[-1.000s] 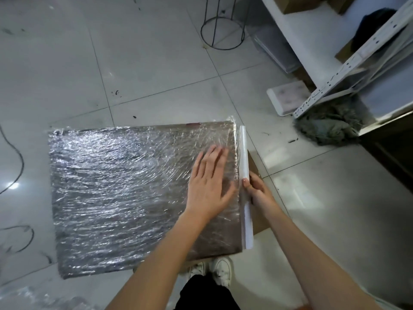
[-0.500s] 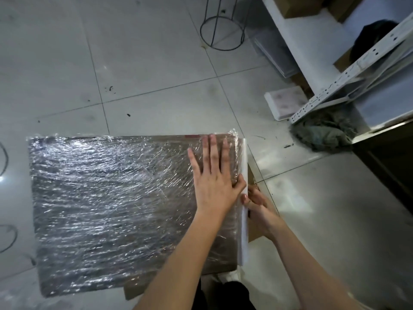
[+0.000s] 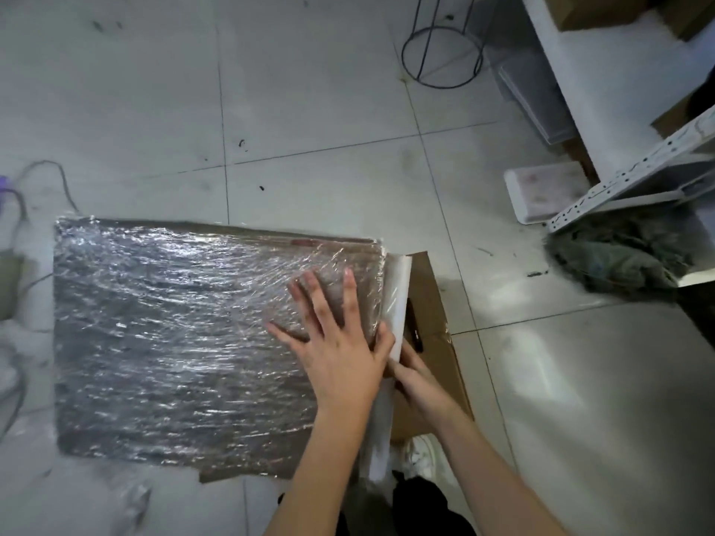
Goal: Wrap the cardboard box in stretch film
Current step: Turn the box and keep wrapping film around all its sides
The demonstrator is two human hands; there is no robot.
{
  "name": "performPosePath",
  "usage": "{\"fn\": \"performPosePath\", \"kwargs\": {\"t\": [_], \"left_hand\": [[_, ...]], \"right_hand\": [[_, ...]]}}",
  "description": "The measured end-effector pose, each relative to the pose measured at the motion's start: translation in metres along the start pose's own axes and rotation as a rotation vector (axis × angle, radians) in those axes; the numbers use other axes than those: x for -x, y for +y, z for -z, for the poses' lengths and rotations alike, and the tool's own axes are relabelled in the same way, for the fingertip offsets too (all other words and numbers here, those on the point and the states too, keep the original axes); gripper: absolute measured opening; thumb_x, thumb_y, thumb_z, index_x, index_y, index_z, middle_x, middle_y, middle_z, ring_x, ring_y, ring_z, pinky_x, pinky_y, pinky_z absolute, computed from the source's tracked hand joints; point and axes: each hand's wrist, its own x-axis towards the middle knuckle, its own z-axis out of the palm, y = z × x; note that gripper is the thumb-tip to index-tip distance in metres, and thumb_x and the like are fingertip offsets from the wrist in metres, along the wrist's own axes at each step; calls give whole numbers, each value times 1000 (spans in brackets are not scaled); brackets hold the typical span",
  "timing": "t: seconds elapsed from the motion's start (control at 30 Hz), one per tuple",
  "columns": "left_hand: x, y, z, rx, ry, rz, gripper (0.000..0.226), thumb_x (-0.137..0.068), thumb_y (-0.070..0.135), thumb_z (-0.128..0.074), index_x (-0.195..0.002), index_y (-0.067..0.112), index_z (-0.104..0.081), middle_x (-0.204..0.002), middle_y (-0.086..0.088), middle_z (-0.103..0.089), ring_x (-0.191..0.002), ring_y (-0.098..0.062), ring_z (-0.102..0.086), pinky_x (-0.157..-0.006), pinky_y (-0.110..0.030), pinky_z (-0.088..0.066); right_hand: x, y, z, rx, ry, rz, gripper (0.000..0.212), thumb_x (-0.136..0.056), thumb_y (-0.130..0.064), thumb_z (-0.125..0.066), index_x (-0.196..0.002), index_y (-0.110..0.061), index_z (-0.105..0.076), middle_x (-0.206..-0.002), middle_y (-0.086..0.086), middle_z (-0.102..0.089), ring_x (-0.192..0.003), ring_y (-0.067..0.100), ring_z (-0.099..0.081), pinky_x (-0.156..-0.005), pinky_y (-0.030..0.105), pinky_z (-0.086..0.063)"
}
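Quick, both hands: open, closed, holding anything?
Left hand: open, fingers spread flat, pressing the stretch film on the cardboard box.
Right hand: grips the film roll.

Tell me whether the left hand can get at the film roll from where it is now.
Probably yes. The left hand lies flat on the wrapped cardboard box, its thumb right beside the film roll, which the right hand holds lower down. The roll's upper length is bare.

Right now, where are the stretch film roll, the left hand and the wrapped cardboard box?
stretch film roll [image 3: 398,299], head view, on the upper part of the white roll.
left hand [image 3: 340,350], head view, on the back of the hand.
cardboard box [image 3: 174,334], head view, on its film-covered top face.
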Motion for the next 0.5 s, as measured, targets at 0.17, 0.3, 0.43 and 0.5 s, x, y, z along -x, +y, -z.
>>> {"fn": "performPosePath", "kwargs": {"t": [0.17, 0.3, 0.43, 0.5], "left_hand": [[3, 8, 3, 7, -42, 168, 85, -82, 77, -15, -146, 34, 21, -154, -15, 18, -142, -39, 15, -99, -79, 1], [12, 6, 4, 29, -53, 190, 81, -82, 77, -8, -145, 36, 22, -155, -13, 23, -141, -41, 18, -98, -79, -4], [17, 3, 5, 51, -27, 174, 80, -84, 74, -13, -147, 34, 15, -155, -16, 18, -141, -43, 15, -98, -79, -4], [17, 4, 5, 39, -22, 169, 79, -84, 74, -11, -147, 34, 16, -155, -16, 19, -141, -43, 15, -98, -79, -5]], "right_hand": [[-8, -3, -2, -51, -35, 42, 49, -86, 4, -57, -116, -34, -58, -110, -10, -70, -102, 8, -65, -73, 19, -52], [-4, -1, -1, -52, -39, 56, 59, -71, 6, -61, -114, -34, -58, -103, -7, -71, -95, 11, -67, -67, 22, -53], [0, -5, -3, -62, -57, 61, 66, -54, 3, -61, -109, -32, -57, -91, -12, -73, -84, 6, -68, -62, 20, -52], [1, -7, -4, -71, -50, 75, 61, -58, 8, -59, -104, -32, -58, -89, -12, -73, -83, 5, -68, -61, 20, -53]]}}
